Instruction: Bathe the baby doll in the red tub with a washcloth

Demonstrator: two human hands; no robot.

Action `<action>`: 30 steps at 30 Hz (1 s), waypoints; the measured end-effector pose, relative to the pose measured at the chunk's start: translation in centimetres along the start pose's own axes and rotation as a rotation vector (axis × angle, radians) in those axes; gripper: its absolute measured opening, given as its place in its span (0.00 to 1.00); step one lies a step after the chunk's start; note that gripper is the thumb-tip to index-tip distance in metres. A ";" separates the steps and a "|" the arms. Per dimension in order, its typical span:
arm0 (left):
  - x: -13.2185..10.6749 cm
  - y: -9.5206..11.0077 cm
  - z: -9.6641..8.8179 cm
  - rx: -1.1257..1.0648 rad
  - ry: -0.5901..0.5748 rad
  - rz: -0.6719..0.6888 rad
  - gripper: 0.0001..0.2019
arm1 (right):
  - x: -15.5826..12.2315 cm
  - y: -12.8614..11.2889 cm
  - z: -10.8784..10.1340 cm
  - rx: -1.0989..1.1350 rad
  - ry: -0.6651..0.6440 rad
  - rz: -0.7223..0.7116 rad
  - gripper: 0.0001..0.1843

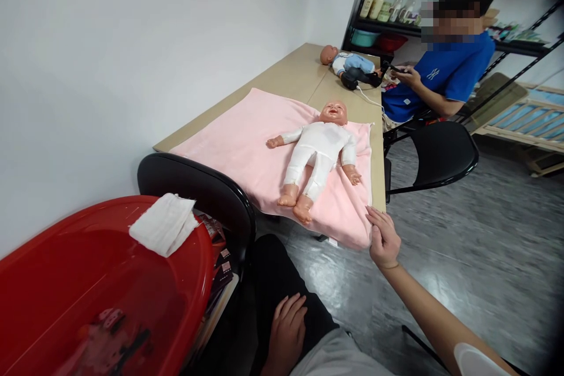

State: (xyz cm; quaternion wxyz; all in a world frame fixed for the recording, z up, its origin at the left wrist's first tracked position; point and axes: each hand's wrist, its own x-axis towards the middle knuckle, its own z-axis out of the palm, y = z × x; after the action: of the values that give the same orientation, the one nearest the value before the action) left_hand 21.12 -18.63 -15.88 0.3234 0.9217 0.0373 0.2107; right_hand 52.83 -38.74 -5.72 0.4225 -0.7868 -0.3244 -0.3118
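Note:
A baby doll [324,138] in a white cloth body lies face up on a pink blanket [220,147] spread over the table. My right hand [383,238] rests at the table's near right corner, its stretched fingers touching the blanket's edge beside the doll's feet. It lies flat rather than gripping the cloth. My left hand [286,329] lies palm down on my dark-trousered thigh with its fingers extended, holding nothing.
A red tub [198,288] with a folded white cloth [163,223] on its rim stands at the left by a black chair [198,176]. Another dressed doll [352,64] lies at the table's far end. A person in blue [458,70] sits there holding a phone. Shelves stand behind.

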 end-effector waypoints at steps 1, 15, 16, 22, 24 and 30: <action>0.0 0.0 0.0 0.004 -0.010 0.005 0.28 | 0.0 0.0 0.0 -0.003 0.001 -0.001 0.17; -0.4 -0.3 0.1 0.058 -0.003 0.022 0.25 | 0.5 -0.1 -0.2 -0.013 -0.006 -0.059 0.17; -0.5 -0.4 0.2 0.070 0.004 0.025 0.24 | 0.7 0.0 -0.5 -0.027 -0.039 -0.078 0.17; 1.3 -0.4 0.1 0.163 0.022 0.074 0.23 | 4.0 -0.8 -3.8 -0.121 -0.358 -0.345 0.27; 3.3 -0.1 -0.5 0.183 0.083 0.063 0.22 | 6.3 -1.1 -4.0 -0.065 -0.400 -0.425 0.28; 13.2 2.3 -5.2 0.255 0.416 0.084 0.12 | 19.3 2.8 4.7 0.296 0.158 0.166 0.18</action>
State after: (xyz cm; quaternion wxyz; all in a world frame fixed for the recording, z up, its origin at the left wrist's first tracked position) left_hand 30.77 -14.69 -6.00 0.1807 0.8927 0.0912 0.4026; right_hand 67.47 -31.15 5.67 0.5821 -0.7132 -0.2666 -0.2854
